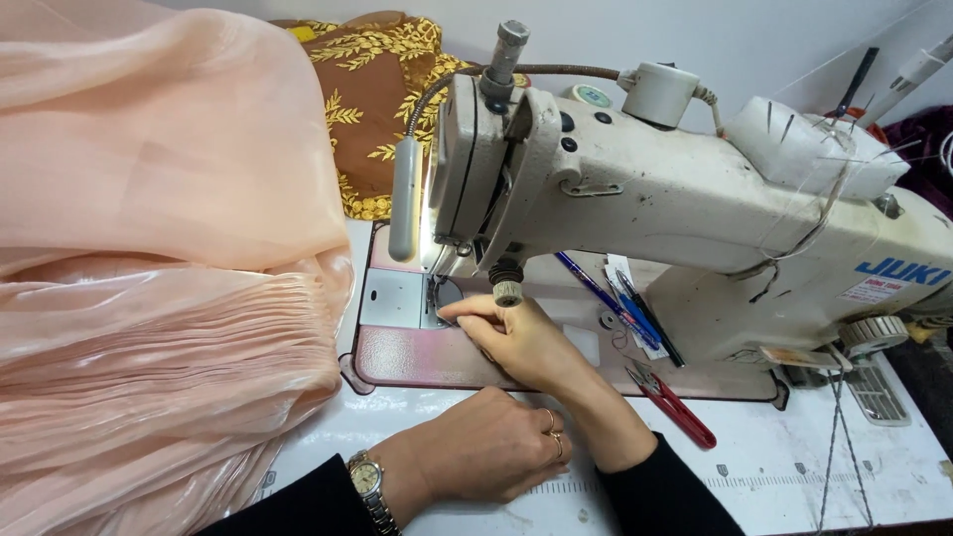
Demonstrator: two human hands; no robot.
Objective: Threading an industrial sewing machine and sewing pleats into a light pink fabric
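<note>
A cream industrial sewing machine (695,199) stands on a white table (794,467). My right hand (521,342) reaches under the machine head, fingertips pinched together at the metal needle plate (397,298) beside the presser foot. Whether anything thin sits between those fingers is not visible. My left hand (486,447), with a wristwatch and rings, rests loosely curled on the table just in front of the machine bed, holding nothing. A big heap of pleated peach fabric (149,298) lies to the left, apart from both hands.
Red-handled thread snips (675,402) lie on the table right of my right wrist. Blue pens (625,308) rest on the machine bed. Brown cloth with gold embroidery (372,89) sits behind the machine. A lit lamp (405,199) hangs by the needle.
</note>
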